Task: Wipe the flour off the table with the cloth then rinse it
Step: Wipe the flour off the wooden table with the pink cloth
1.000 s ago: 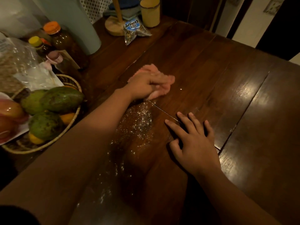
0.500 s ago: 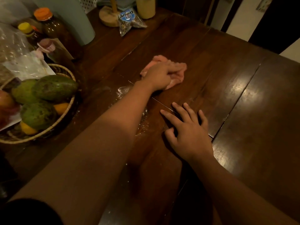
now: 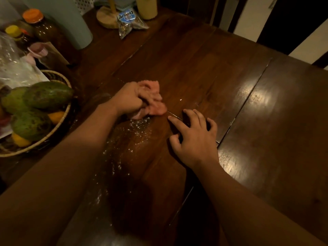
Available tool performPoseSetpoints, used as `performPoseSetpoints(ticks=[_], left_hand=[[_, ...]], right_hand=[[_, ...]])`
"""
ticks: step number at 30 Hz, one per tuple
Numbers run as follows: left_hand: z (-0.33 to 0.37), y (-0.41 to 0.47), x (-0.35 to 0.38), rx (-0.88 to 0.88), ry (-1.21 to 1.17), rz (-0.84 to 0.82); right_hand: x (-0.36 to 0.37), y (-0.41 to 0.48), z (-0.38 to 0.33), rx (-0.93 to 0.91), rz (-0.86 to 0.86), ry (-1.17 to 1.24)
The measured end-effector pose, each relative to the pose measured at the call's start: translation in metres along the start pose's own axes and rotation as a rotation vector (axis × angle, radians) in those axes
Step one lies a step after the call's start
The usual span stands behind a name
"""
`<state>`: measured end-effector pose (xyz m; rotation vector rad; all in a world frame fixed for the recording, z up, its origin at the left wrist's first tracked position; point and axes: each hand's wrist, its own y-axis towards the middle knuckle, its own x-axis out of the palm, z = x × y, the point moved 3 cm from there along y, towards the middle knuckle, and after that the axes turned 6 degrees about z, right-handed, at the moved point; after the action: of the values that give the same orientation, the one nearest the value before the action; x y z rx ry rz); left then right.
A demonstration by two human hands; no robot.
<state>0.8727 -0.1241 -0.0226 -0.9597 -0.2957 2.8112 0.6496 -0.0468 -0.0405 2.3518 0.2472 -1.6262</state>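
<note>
On table (image 3: 195, 68), left hand (image 3: 129, 100) gripping cloth (image 3: 154, 103)

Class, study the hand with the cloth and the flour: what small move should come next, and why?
Probably drag the cloth toward the body, through the flour. The left hand grips the cloth at the flour's far edge, and white specks trail nearer along the table, not yet wiped. The right hand rests on the table to the right, clear of that path.
</note>
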Motion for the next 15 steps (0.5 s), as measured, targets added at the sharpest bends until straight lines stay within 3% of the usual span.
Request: performPoseSetpoints(ticks=[3, 5, 10, 15], left_hand=[[0.019, 0.017, 0.013, 0.042, 0.066, 0.288], [0.038, 0.030, 0.033, 0.078, 0.143, 0.310], [0.058, 0.031, 0.071, 0.291, 0.212, 0.055], [0.030, 0.005, 0.043, 0.307, 0.204, -0.099]], right_hand=[[-0.001, -0.002, 0.001, 0.031, 0.042, -0.036], [-0.001, -0.002, 0.000, 0.047, 0.043, -0.058], [0.000, -0.003, -0.002, 0.026, 0.043, -0.090], [-0.002, -0.005, -0.001, 0.029, 0.053, -0.071]])
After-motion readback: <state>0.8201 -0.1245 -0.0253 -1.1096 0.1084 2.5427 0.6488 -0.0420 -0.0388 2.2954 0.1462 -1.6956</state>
